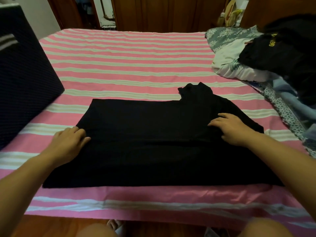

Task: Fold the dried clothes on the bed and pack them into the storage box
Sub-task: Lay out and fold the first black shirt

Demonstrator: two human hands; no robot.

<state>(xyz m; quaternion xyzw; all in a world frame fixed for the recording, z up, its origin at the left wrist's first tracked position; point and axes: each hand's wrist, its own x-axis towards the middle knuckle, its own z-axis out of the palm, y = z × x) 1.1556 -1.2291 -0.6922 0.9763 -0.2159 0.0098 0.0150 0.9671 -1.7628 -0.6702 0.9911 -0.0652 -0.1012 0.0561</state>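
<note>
A black garment (150, 142) lies spread flat on the pink and white striped bed (130, 65), with a bunched part sticking up at its far right. My left hand (68, 144) rests at the garment's left edge, fingers loosely curled on the cloth. My right hand (234, 128) lies flat on the right part of the garment, fingers spread. A dark storage box (25, 74) with a fine dotted pattern stands on the bed at the left.
A pile of unfolded clothes (273, 60), black, white and blue patterned, lies at the bed's right side. Wooden wardrobe doors (153, 12) stand behind the bed. The bed's front edge and my knees are at the bottom of the view.
</note>
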